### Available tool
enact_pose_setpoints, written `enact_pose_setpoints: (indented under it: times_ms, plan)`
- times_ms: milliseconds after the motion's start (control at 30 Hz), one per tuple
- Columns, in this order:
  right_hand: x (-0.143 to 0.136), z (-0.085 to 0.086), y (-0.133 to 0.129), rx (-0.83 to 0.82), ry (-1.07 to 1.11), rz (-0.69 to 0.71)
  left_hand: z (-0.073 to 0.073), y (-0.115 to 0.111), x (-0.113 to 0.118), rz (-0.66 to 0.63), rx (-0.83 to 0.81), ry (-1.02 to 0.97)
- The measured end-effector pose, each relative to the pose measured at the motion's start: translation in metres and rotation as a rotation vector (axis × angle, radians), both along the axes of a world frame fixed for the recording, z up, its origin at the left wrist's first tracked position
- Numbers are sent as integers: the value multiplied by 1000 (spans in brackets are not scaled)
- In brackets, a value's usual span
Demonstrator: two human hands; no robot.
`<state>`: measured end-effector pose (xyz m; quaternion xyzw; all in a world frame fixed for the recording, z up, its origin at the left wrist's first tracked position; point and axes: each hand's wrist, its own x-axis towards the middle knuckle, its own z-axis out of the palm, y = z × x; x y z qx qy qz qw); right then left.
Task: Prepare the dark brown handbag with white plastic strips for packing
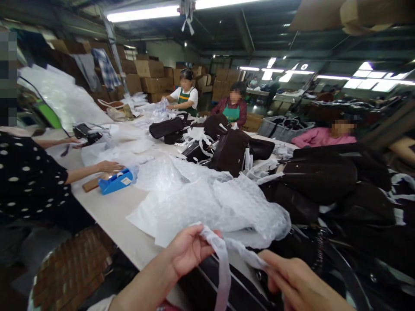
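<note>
Left to right. Co-worker in a dotted black top at the left edge, one hand (110, 166) resting by a blue tape dispenser (116, 180), hard plastic, boxy. The table (110, 214) is pale and smooth.

Centre: crumpled bubble wrap (207, 203), translucent, pebbled, in a loose heap. Beyond it are dark brown and black handbags (231, 151), matte, soft-sided, some with white strips tied on the straps, so those look done.

Foreground: left hand (188, 249) pinches a white foam strip (223, 263) between thumb and fingers; the strip is thin, soft, ribbon-like. Right hand (300, 285) grips its other end, fingers curled. The strip runs just over a black bag (233, 287) at the table's near edge, glossy, with a stiff handle. Judgement: this wrap is barely started.

Right: a big pile of black bags (340, 190), mostly bare, so plenty is left.
</note>
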<state>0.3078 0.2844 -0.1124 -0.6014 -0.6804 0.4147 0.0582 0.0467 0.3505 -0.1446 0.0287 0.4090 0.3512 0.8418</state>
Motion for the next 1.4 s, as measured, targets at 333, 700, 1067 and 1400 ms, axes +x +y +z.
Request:
enact_pose_setpoints:
  times_ms: [333, 700, 1067, 1400]
  plan:
    - [24, 5, 8, 708, -291, -250, -11, 17, -65, -739, 430, 550]
    - [-17, 23, -1, 213, 230, -209, 12, -3, -13, -758, 2127, 1224]
    - [2, 3, -30, 26, 425, -349, 13, 64, 47, -551, 1978, 641]
    - [38, -47, -42, 48, 234, -341, 63, 67, 39, -599, 2031, 887]
